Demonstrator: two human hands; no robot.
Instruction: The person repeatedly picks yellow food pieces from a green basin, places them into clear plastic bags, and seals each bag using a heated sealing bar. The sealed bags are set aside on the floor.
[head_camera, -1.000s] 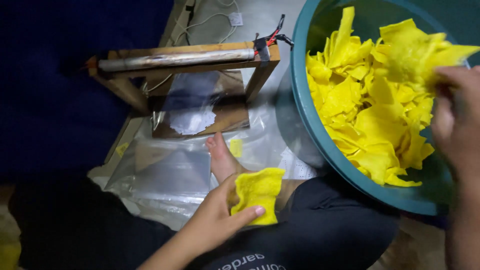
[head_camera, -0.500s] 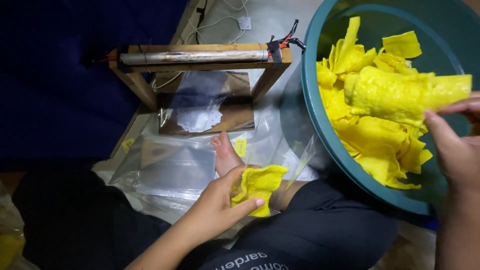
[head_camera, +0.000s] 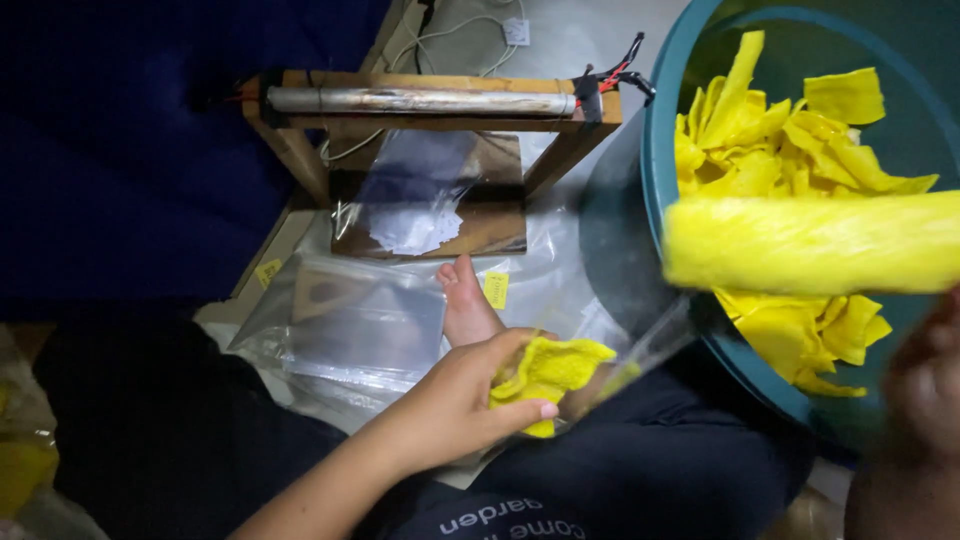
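My left hand (head_camera: 455, 405) rests over my lap and grips a crumpled yellow piece (head_camera: 553, 368) at the mouth of a clear plastic bag (head_camera: 645, 345). My right hand (head_camera: 920, 400) is blurred at the right edge, beside the teal basin (head_camera: 655, 170). A handful of yellow pieces (head_camera: 810, 242) shows as a smeared yellow band just above that hand, over the basin, and the hand seems to carry it. The basin holds several more loose yellow pieces (head_camera: 800, 130).
A wooden frame with a metal rod (head_camera: 420, 100) and wires stands ahead on the floor. A clear bag lies on its base board (head_camera: 430, 215). Flat clear plastic bags (head_camera: 365, 320) are stacked in front of it. My bare foot (head_camera: 465, 300) lies beside them. Dark blue cloth (head_camera: 110, 150) is on the left.
My right hand has lifted a handful of yellow pieces out of the heap and is swinging it left and down. My left hand has kept its yellow piece almost still.
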